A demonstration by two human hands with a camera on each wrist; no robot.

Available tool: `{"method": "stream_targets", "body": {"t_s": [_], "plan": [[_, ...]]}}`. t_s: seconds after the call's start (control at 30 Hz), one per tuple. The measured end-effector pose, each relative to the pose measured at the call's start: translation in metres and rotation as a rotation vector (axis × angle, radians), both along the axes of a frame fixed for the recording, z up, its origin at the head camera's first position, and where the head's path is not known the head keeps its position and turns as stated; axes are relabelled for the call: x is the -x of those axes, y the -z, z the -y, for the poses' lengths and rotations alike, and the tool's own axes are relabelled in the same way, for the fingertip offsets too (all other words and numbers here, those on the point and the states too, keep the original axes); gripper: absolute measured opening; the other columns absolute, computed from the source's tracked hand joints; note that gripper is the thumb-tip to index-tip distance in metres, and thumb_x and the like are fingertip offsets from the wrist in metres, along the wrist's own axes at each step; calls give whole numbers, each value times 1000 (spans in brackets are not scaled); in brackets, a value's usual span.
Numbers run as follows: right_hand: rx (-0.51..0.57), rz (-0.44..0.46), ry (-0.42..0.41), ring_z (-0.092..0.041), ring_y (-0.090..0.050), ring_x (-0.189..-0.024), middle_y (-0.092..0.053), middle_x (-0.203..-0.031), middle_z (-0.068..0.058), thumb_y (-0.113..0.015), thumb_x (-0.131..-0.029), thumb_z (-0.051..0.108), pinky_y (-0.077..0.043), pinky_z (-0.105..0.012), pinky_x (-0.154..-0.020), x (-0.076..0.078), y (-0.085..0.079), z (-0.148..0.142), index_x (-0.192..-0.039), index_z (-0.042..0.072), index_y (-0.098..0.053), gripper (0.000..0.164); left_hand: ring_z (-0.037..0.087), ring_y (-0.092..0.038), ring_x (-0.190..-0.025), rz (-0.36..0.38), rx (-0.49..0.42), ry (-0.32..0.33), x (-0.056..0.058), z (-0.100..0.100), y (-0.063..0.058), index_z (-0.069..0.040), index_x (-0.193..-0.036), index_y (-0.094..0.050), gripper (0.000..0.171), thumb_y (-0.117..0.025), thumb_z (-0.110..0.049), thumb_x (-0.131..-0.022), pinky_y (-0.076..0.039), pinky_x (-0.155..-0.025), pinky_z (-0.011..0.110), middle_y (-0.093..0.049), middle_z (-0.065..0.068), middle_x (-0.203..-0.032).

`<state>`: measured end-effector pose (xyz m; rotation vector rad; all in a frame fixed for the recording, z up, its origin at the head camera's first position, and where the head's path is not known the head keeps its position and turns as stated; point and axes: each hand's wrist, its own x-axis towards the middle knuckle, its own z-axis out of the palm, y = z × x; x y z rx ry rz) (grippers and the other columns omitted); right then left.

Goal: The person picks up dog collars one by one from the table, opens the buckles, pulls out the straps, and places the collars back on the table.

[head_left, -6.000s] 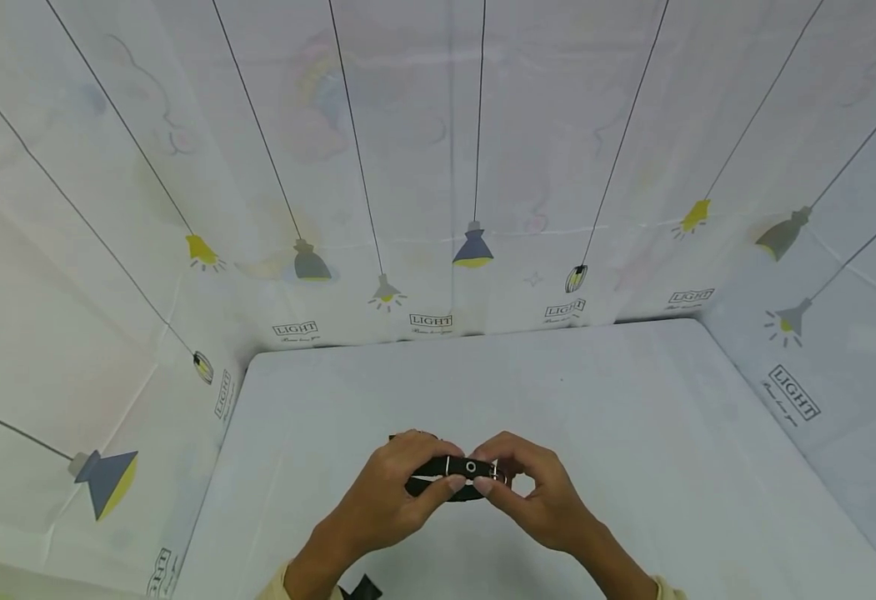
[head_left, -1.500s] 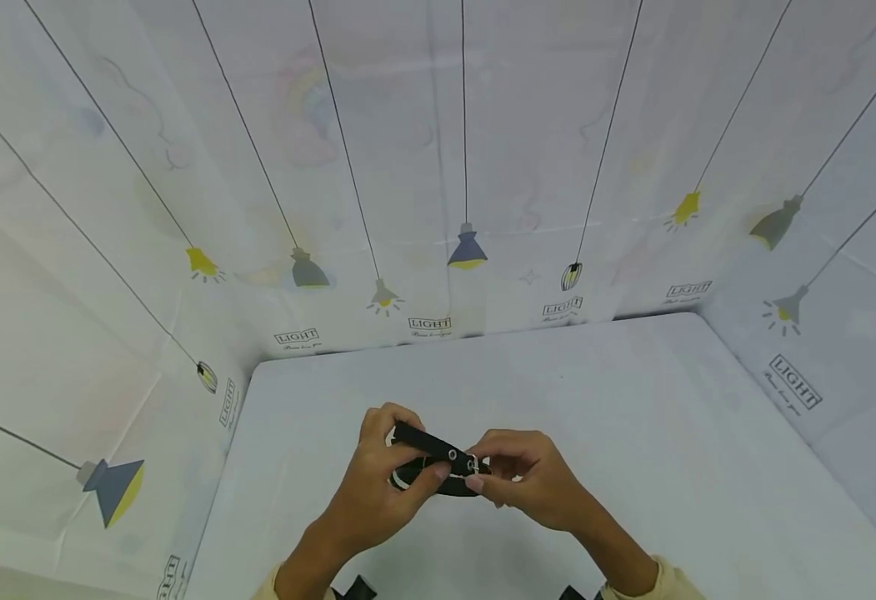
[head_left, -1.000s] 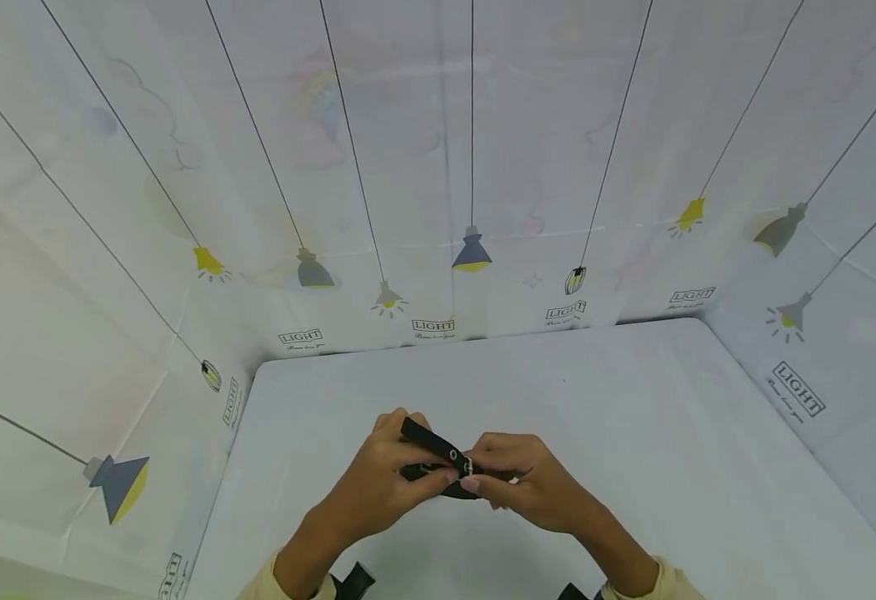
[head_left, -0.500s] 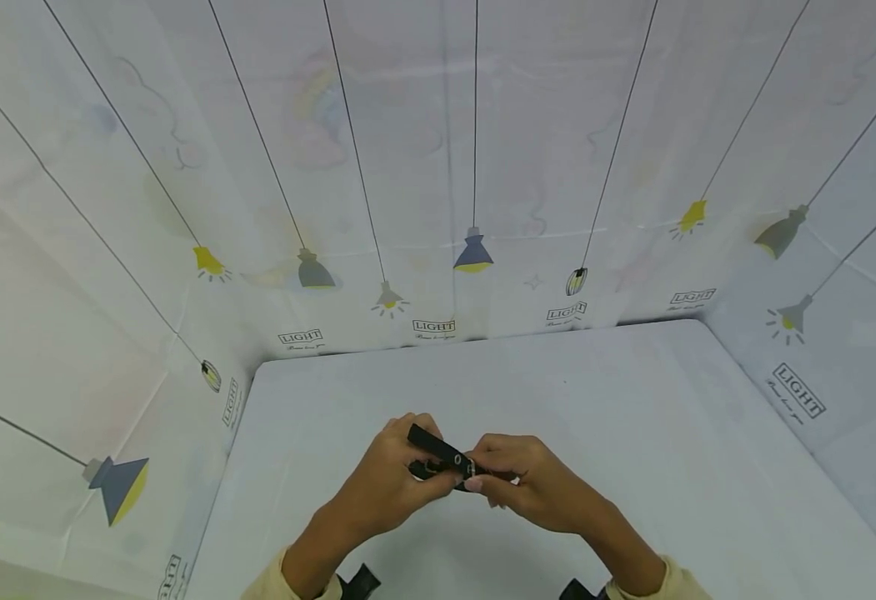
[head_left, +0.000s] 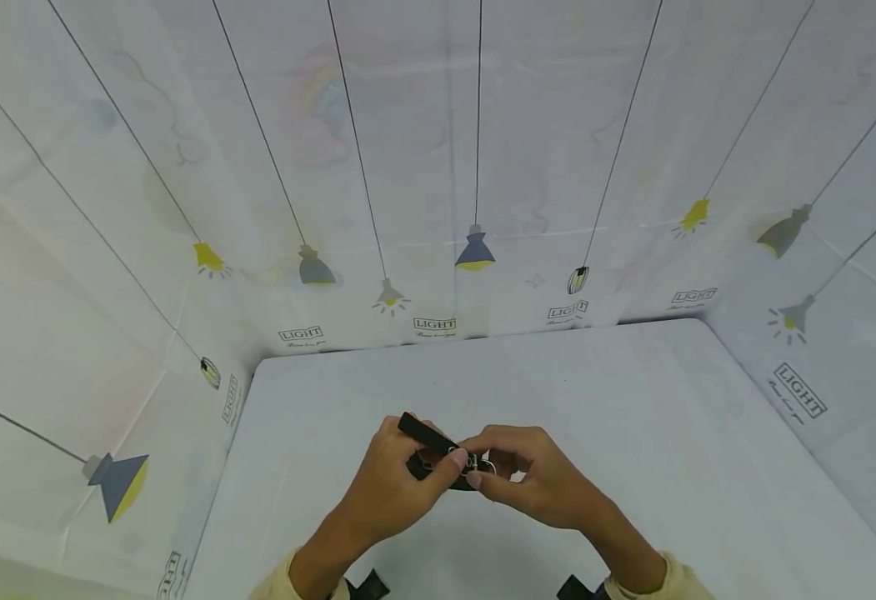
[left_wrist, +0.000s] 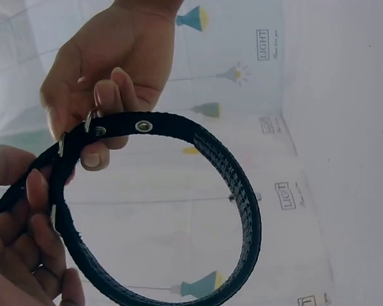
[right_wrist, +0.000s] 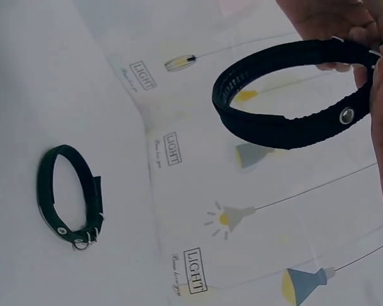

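Both hands hold a black collar with metal eyelets (head_left: 418, 428) above the white table. The left hand (head_left: 392, 487) grips it from the left, its thumb pressing the strap beside the buckle. From the right, the right hand (head_left: 546, 483) pinches the buckle end between thumb and fingers. The strap's free end points up and left past the left hand. In the left wrist view, the collar (left_wrist: 252, 223) forms a large closed loop, the left hand's fingers (left_wrist: 45, 242) at its overlapping ends. Fingers partly cover the buckle.
A second black collar (right_wrist: 48, 191), buckled into a loop, lies on the table in the right wrist view; the head view does not show it. The white table (head_left: 633, 400) meets lamp-printed sheets (head_left: 377, 167) at its back and sides.
Six seconds ago the strap lay level between the hands; now its end slants up-left through the buckle area. Since half a second ago, the left thumb has moved up onto the strap by the buckle.
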<state>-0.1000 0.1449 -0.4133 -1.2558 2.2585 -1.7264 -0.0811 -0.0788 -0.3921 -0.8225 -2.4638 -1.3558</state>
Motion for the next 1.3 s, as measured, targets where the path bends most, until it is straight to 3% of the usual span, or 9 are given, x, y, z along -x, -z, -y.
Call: {"method": "stream_targets", "body": {"t_s": [0.17,0.37,0.8,1.03,1.3], "plan": [[31,-13,7,-3,-50,-63,-69,-93,-2,-64,-93,-3,-47,-21,-49,-1,-1,0,-117,15,-69,31,11,-54,-87,37,-61,-45,-5,-3,-2,-18,-81,-76,15,-71,-22,-95,-47,-77,31,-64,-14,-80],[66,80,-77,-7,-51,-60,-65,-90,-7,-60,-94,-8,-47,-22,-49,-2,-4,-2,-117,11,-65,30,12,-52,-83,42,-90,-30,-6,-3,-5,-17,-80,-76,18,-70,-24,-96,-44,-79,33,-63,-12,-76],[182,159,-220,-19,-55,-61,-60,-96,-13,-47,-97,-15,-52,-28,-51,-4,-6,-4,-121,2,-59,32,3,-53,-77,-67,-73,-5,-11,-3,-16,-18,-77,-74,20,-69,-22,-96,-38,-89,38,-62,-14,-71],[199,197,-204,-22,-53,-56,-63,-97,-13,-49,-97,-14,-50,-28,-48,-4,-11,-2,-118,3,-63,30,-1,-56,-75,-200,-54,0,-14,-5,-20,-18,-85,-75,12,-70,-20,-96,-36,-91,38,-66,-14,-80],[228,162,-209,-21,-50,-49,-60,-88,-14,-51,-96,-15,-48,-26,-43,-4,-15,1,-111,3,-63,27,-4,-57,-74,-346,-59,38,-15,-6,-21,-19,-88,-72,7,-71,-20,-95,-39,-87,35,-63,-13,-79]]}}
